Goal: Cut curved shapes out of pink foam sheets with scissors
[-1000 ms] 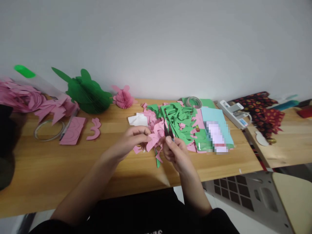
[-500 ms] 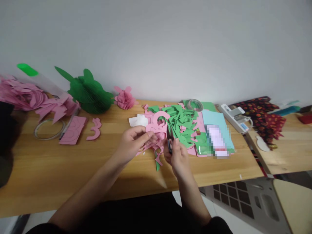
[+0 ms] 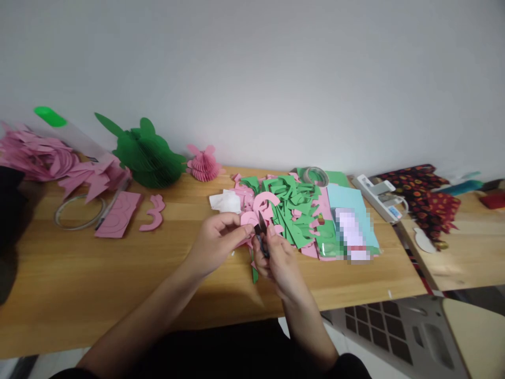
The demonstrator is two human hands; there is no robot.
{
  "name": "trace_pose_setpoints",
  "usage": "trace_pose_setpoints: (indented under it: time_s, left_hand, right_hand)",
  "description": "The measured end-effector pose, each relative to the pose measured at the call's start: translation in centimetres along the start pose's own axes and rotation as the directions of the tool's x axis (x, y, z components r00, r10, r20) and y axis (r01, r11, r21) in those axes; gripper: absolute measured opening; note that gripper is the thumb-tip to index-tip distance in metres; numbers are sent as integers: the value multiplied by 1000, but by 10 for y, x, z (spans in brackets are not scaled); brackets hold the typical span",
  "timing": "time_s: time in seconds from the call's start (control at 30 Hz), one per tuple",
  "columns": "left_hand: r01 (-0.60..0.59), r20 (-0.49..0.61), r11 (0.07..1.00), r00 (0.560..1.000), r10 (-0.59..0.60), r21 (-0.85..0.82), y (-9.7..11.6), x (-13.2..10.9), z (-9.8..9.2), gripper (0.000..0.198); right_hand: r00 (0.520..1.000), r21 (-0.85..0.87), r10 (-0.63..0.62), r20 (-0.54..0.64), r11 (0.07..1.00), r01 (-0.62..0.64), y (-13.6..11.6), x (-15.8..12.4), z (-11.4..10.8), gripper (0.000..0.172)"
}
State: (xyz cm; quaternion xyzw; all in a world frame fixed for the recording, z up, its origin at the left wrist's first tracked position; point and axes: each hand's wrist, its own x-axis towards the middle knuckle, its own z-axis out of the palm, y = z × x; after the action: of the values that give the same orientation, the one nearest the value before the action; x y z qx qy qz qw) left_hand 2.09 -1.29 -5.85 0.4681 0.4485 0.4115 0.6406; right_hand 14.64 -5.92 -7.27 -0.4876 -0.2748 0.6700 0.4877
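A curved pink paper piece [image 3: 265, 200] is pinched at its left edge by my left hand [image 3: 216, 239]. My right hand [image 3: 276, 258] is wrapped round dark-handled scissors [image 3: 262, 237], whose blades point up against the pink paper. Below and behind both hands lies a heap of green paper scraps [image 3: 294, 205] mixed with pink ones. A crumpled white tissue [image 3: 225, 201] sits just beyond my left hand.
Pink sheets with drawn curves [image 3: 119, 215], a cut pink piece [image 3: 153, 213] and a tape roll [image 3: 80, 212] lie left. Green [image 3: 148, 155] and pink honeycomb figures [image 3: 204, 164] stand near the wall. A power strip [image 3: 381, 197] lies right, beyond blue paper [image 3: 355, 202].
My right hand and the scissors have moved a little left and down, closer to my left hand. The pink paper has turned, and its curved outline shows differently.
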Motion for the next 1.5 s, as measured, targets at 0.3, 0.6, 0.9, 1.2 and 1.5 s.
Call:
trace_pose_setpoints:
  time_s: [0.3, 0.6, 0.9, 1.2, 1.5]
  left_hand:
    - [12, 13, 1000, 1000, -13, 17, 1, -2, -2, 14]
    - [8, 11, 999, 1000, -8, 35, -1, -1, -4, 15]
    - [18, 30, 1000, 999, -17, -19, -4, -1, -5, 17]
    - [-3, 56, 1000, 998, 4, -10, 0, -2, -10, 17]
    - [-30, 135, 999, 991, 27, 25, 0, -3, -16, 16]
  right_hand:
    - [1000, -11, -13, 11, 1000, 13, 0, 0, 1, 58]
    - [1000, -36, -21, 7, 999, 22, 2, 0, 1, 57]
    - [1000, -97, -25, -16, 995, 23, 3, 3, -1, 58]
    - [999, -119, -35, 18, 992, 37, 0, 0, 0, 57]
    - [996, -153, -57, 66, 986, 67, 1, -5, -4, 56]
